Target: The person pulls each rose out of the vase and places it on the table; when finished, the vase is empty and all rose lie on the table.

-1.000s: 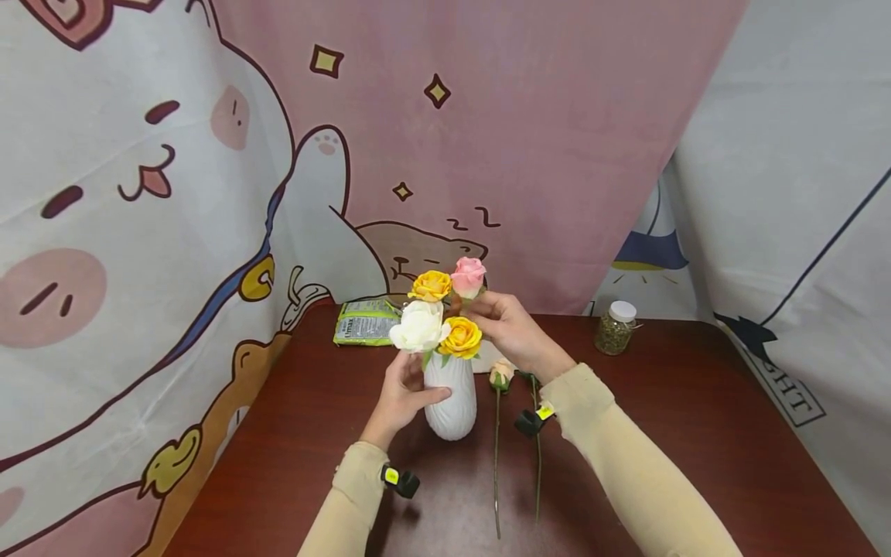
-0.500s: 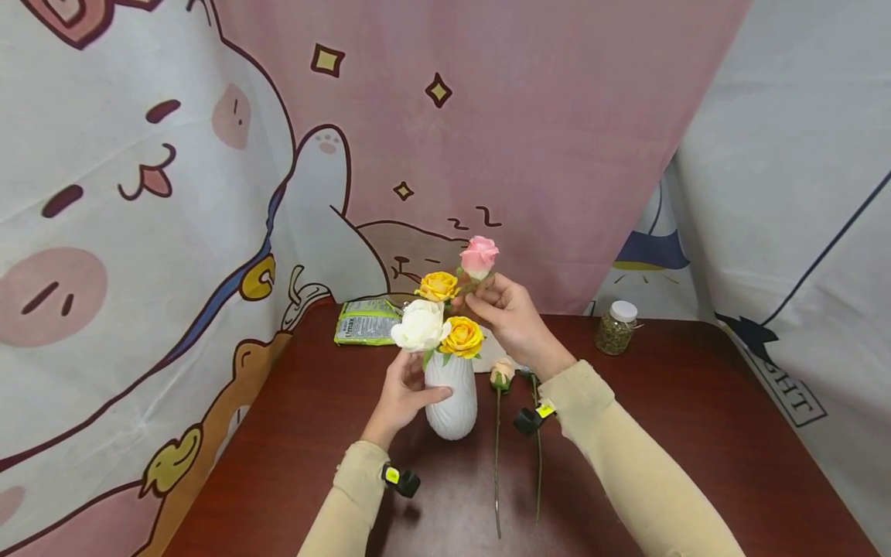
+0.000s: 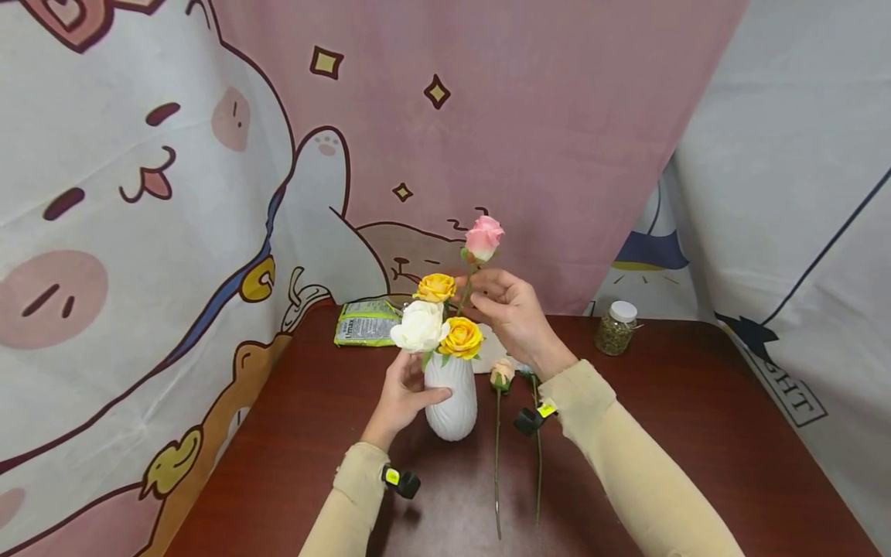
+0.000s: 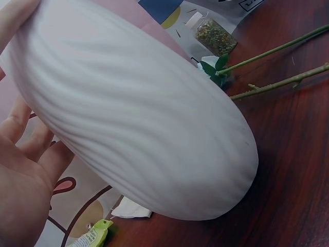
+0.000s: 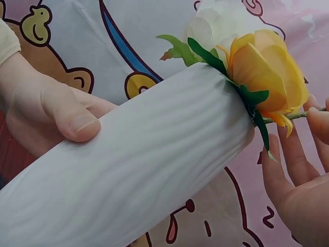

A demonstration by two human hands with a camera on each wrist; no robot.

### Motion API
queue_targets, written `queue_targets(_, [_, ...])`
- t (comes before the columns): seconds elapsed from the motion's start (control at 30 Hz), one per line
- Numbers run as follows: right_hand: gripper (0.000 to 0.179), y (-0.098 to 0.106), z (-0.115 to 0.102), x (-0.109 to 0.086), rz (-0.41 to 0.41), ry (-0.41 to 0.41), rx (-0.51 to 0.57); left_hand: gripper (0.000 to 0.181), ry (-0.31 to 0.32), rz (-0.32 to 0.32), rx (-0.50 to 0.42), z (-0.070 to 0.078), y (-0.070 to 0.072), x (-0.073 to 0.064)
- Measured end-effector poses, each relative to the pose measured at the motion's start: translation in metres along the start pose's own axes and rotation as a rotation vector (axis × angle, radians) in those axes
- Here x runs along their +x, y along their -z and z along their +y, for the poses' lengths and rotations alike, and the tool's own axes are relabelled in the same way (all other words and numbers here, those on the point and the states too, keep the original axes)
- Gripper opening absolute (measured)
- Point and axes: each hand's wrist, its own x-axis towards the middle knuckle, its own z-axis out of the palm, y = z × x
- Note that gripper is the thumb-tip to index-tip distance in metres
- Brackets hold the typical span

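In the head view my left hand grips a white ribbed vase, thumb across its front. The vase stands upright on the table. A white flower and two yellow roses, one at the front and one behind, fill its mouth. Above them rises a pink rose, its stem pinched between thumb and fingers of my right hand. The right wrist view shows that stem running to the vase mouth behind a yellow rose; its lower end is hidden.
Right of the vase lie a peach rose and another long green stem, its bloom mostly hidden by my right arm. A green packet sits at the back left, a white-lidded jar at the back right. Printed cloth surrounds the table.
The pink rose has risen well above the other flowers, and more of its stem shows. My right hand has shifted slightly up and right. My left hand and the vase have stayed put.
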Motion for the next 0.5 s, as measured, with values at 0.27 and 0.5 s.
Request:
queue_targets(0.27, [0.033,-0.0051,-0.0023,-0.0013,0.018,0.030,0.003,0.090,-0.018,-0.001,-0.010,-0.0003,-0.0003,0.0010])
queue_targets(0.5, [0.043,-0.0087,-0.0067,-0.0011,0.047,0.091,0.036,0.089,-0.019,-0.011,-0.018,0.0006,-0.0005,0.0007])
